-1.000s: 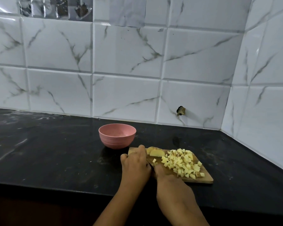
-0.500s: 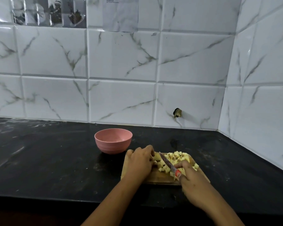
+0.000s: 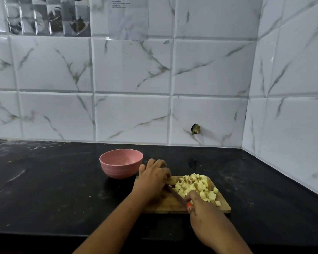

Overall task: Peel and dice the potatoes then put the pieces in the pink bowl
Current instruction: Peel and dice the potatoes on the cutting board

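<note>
Head view showed a black countertop (image 3: 44, 189) against a marble-tiled wall (image 3: 132, 70), with a wooden cutting board (image 3: 163, 206) near the front edge, within easy reach of both arms. The left hand (image 3: 152, 178) lay over the board's far left part, fingers curled downward onto an uncut piece (image 3: 172, 181) of potato. Only a pale edge of that piece showed past the fingertips, so how much was left could not be told. The curled fingers seemed meant to pin it while keeping the tips back from the blade.

The right hand (image 3: 206, 211) was wrapped round the red handle of a knife (image 3: 176, 196). Its blade ran diagonally up and left across the board, with the tip just beside the left fingertips, which suggested another cut was being made.

The diced potato (image 3: 196, 186) was heaped on the right half of the board, probably pushed there to leave the left side free for cutting. A few cubes sat close to the right edge and could have rolled off.

The pink bowl (image 3: 120, 165) stood upright on the countertop just beyond the board's left corner, close behind the left hand, and no potato could be seen in it. Dicing looked nearly finished and the transfer not begun; the bowl's nearness would make for a short carry.
</note>
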